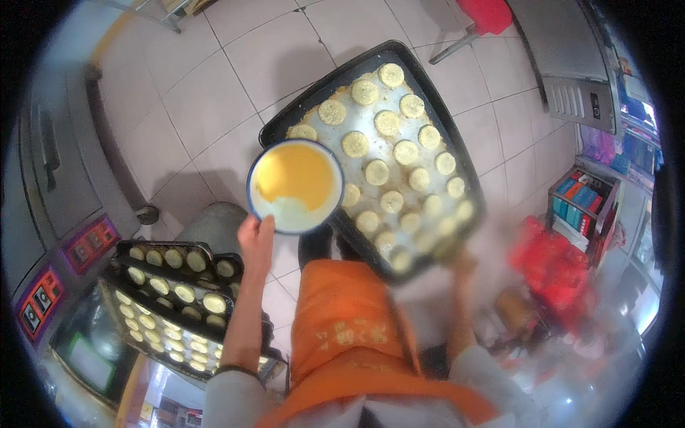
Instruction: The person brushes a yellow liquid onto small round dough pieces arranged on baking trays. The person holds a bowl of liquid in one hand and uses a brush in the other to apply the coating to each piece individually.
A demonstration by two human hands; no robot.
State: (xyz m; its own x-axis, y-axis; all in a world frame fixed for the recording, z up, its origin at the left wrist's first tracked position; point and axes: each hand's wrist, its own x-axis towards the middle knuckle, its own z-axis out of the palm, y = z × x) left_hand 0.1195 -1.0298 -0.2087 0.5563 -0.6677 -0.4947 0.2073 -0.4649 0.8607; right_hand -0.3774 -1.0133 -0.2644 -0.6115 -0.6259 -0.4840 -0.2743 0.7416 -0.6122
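Note:
My left hand (258, 238) grips the near rim of a white bowl with a blue rim (337, 214), thumb over the edge. In the bowl lies an orange-yellow liquid (299, 171) that looks like beaten egg. The bowl overlaps the left edge of a dark baking tray (460, 139), where several round, flat, pale yellow dough pieces (387, 123) are spread in rows. My right hand (463, 263) is at the tray's near right corner, blurred. A brownish smear shows by its fingers, too blurred to tell whether it is a held tool.
On the left, more loaded trays (176, 321) are stacked at overlapping angles beside an oven front (59, 160). A grey rounded container (214, 227) stands behind them. To the right are a red plastic bag (546, 262) and a crate of boxes (580, 200). A red stool (487, 16) is farther off.

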